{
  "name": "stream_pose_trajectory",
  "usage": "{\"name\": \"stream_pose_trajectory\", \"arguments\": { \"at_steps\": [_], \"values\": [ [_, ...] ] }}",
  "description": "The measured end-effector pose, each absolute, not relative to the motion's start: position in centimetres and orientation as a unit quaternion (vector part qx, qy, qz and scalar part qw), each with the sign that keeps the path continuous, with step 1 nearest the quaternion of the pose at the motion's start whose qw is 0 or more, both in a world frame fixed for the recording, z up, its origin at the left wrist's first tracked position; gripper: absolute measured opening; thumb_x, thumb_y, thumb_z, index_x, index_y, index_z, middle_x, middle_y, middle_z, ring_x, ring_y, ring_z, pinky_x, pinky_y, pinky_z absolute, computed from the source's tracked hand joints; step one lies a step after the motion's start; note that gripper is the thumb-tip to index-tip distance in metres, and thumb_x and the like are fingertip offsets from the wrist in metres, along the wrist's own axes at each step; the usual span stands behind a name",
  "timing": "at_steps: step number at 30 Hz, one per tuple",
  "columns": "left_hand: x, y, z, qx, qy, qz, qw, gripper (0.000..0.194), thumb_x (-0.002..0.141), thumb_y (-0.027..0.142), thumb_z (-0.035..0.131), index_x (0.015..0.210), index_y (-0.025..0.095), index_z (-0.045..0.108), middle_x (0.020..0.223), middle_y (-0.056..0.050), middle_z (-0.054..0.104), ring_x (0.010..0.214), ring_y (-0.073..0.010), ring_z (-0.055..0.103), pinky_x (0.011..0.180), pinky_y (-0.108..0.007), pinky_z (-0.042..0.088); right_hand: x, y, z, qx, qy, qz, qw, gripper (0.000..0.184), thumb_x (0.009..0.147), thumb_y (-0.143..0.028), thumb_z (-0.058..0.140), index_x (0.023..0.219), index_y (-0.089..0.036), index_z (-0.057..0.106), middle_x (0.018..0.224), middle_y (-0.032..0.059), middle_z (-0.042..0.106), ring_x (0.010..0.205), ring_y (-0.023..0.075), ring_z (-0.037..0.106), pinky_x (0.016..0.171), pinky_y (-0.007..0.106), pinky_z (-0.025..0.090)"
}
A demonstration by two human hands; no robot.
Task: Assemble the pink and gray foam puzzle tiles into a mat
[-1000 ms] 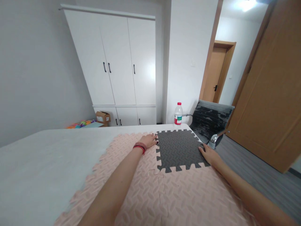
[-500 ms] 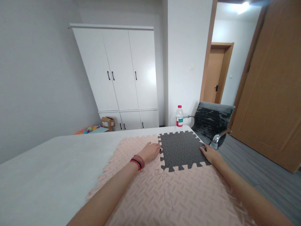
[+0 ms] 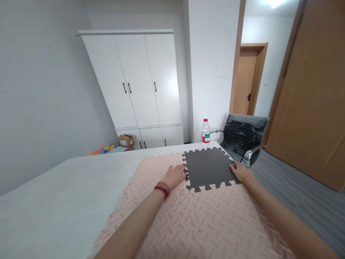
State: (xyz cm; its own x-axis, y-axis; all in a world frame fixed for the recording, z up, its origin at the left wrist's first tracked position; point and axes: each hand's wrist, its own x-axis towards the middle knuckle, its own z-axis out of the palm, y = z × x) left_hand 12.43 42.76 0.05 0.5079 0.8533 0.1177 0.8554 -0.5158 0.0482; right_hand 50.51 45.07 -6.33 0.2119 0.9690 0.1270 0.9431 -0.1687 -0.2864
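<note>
the grey tile [image 3: 210,168] lies on the tabletop [image 3: 59,194] between the left hand [image 3: 174,175], open and flat at its left seam, and the right hand [image 3: 241,172] at its right edge, whose grip i cannot tell.

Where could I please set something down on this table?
The broad white tabletop left of the pink mats looks bare. It is crowded around the dark mat, between the left hand, the right hand and the bottle behind.

The left hand [image 3: 175,175] is lying palm-down; to its right, the right hand [image 3: 242,172] is resting, apparently palm-down too.
</note>
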Motion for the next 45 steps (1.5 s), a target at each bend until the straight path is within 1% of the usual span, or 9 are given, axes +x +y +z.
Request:
{"name": "stream_pose_trajectory", "arguments": {
  "at_steps": [4, 10, 16, 24, 30, 35, 38, 41, 45],
  "values": [
    [12.5, 41.9, 0.5, -0.869, -0.492, -0.053, 0.01, 0.045, 0.092, 0.046, 0.044, 0.128, 0.018, 0.049, 0.133, -0.011, 0.052, 0.125, -0.0265, 0.046, 0.107, -0.055, 0.03, 50.1, 44.1, -5.4, -0.77, -0.621, 0.033, 0.147, 0.062, 0.092, -0.05, 0.025, 0.138, -0.013, 0.043, 0.139, 0.0158, 0.046, 0.124, 0.0295, 0.047, 0.102, 0.043, 0.037],
    [10.7, 41.0, 0.7, -0.89, -0.454, -0.006, -0.023, 0.073, 0.084, 0.069, 0.037, 0.144, 0.028, 0.03, 0.151, -0.009, 0.034, 0.138, -0.0256, 0.031, 0.111, -0.051, 0.024, 49.9, 43.9, -5.2, -0.77, -0.62, 0.025, 0.144, 0.062, 0.092, -0.051, 0.024, 0.137, -0.013, 0.044, 0.138, 0.015, 0.048, 0.124, 0.028, 0.046, 0.1, 0.041, 0.038],
    [10.8, 41.0, -0.3, -0.886, -0.463, 0.005, -0.007, 0.074, 0.086, 0.066, 0.036, 0.147, 0.024, 0.023, 0.153, -0.011, 0.029, 0.141, -0.0265, 0.024, 0.114, -0.056, 0.01, 50.2, 44.2, -5.5, -0.769, -0.624, 0.028, 0.138, 0.06, 0.092, -0.05, 0.024, 0.135, -0.013, 0.045, 0.135, 0.0152, 0.05, 0.123, 0.0274, 0.048, 0.1, 0.039, 0.038],
    [10.5, 41.3, -0.1, -0.898, -0.438, 0.032, -0.006, 0.103, 0.07, 0.081, 0.044, 0.148, 0.019, 0.019, 0.154, -0.015, 0.023, 0.141, -0.0306, 0.023, 0.111, -0.059, 0.018, 50.2, 44.5, -5.9, -0.774, -0.62, -0.001, 0.129, 0.06, 0.093, -0.051, 0.023, 0.136, -0.014, 0.045, 0.138, 0.0144, 0.049, 0.121, 0.0257, 0.05, 0.096, 0.038, 0.04],
    [11.0, 40.3, -0.2, -0.889, -0.456, 0.013, 0.034, 0.093, 0.074, 0.076, 0.047, 0.145, 0.018, 0.027, 0.149, -0.017, 0.034, 0.137, -0.0313, 0.031, 0.111, -0.059, 0.017, 49.3, 43.4, -4.9, -0.754, -0.641, -0.08, 0.119, 0.052, 0.095, -0.043, 0.027, 0.128, -0.012, 0.053, 0.129, 0.0189, 0.055, 0.117, 0.0308, 0.052, 0.096, 0.052, 0.037],
    [11.9, 36.2, 0.9, -0.868, -0.492, -0.011, 0.065, 0.068, 0.086, 0.06, 0.045, 0.14, 0.019, 0.038, 0.146, -0.019, 0.038, 0.134, -0.0338, 0.035, 0.109, -0.062, 0.018, 45.5, 41.3, -2.7, -0.695, -0.686, -0.173, 0.128, 0.05, 0.091, -0.013, 0.025, 0.139, -0.008, 0.04, 0.147, 0.0216, 0.034, 0.134, 0.0328, 0.031, 0.107, 0.06, 0.017],
    [12.7, 32.8, 2.3, -0.877, -0.476, -0.023, 0.066, 0.045, 0.093, 0.04, 0.038, 0.135, 0.027, 0.042, 0.143, -0.014, 0.043, 0.129, -0.0284, 0.042, 0.109, -0.058, 0.021, 42.5, 38.9, -1.5, -0.66, -0.714, -0.196, 0.128, 0.055, 0.087, -0.004, 0.024, 0.138, -0.01, 0.042, 0.145, 0.0192, 0.038, 0.132, 0.0296, 0.037, 0.108, 0.057, 0.021],
    [12.7, 29.3, 4.0, -0.895, -0.442, -0.03, 0.048, 0.041, 0.094, 0.029, 0.034, 0.133, 0.034, 0.043, 0.135, -0.006, 0.052, 0.121, -0.0209, 0.05, 0.109, -0.049, 0.028, 41.1, 34.8, -0.3, -0.615, -0.75, -0.2, 0.141, 0.056, 0.086, -0.006, 0.029, 0.14, -0.017, 0.042, 0.146, 0.0117, 0.04, 0.131, 0.0234, 0.04, 0.107, 0.046, 0.031],
    [10.6, 23.7, 5.5, -0.888, -0.458, -0.038, 0.009, 0.043, 0.093, 0.031, 0.033, 0.133, 0.024, 0.046, 0.126, -0.011, 0.059, 0.114, -0.0239, 0.057, 0.099, -0.046, 0.042, 45.1, 25.9, -0.5, -0.536, -0.8, -0.129, 0.238, 0.053, 0.092, -0.024, 0.032, 0.144, -0.019, 0.032, 0.151, 0.01, 0.03, 0.132, 0.0206, 0.04, 0.106, 0.038, 0.038]
  ]
}}
